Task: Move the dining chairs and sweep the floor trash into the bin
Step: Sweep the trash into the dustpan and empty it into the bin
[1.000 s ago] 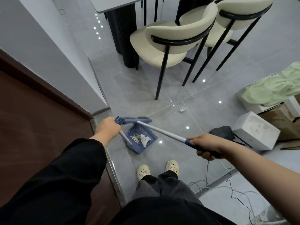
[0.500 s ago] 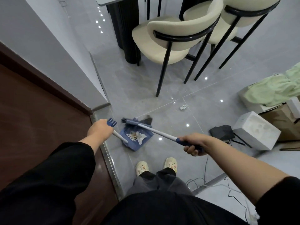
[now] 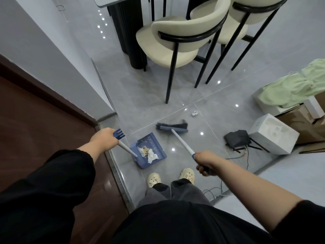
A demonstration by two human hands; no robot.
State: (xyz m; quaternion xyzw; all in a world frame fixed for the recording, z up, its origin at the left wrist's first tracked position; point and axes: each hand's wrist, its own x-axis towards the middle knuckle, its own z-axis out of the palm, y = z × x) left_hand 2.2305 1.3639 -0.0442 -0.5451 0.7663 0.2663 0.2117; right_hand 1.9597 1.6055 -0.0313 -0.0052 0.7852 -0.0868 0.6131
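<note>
My left hand (image 3: 105,140) grips the top of the blue dustpan's white handle. The dustpan (image 3: 152,146) sits on the grey floor by my feet, holding crumbs and a crumpled white tissue (image 3: 151,156). My right hand (image 3: 205,162) grips the broom's blue grip. The broom head (image 3: 172,127) is on the floor, just beyond and right of the dustpan, apart from it. A small white paper scrap (image 3: 194,113) lies on the tiles past the broom. Two cream dining chairs (image 3: 177,41) with black legs stand beyond, at a dark-legged table (image 3: 126,27).
A brown door (image 3: 35,124) and grey wall close the left side. At right stand a white foam block (image 3: 274,136), cardboard boxes under a green cloth (image 3: 292,88), a black router (image 3: 237,138) and loose cables (image 3: 246,155).
The broom head has lifted off the dustpan and swung right and away. The dustpan's mouth is now uncovered. My left hand stays on the dustpan handle.
</note>
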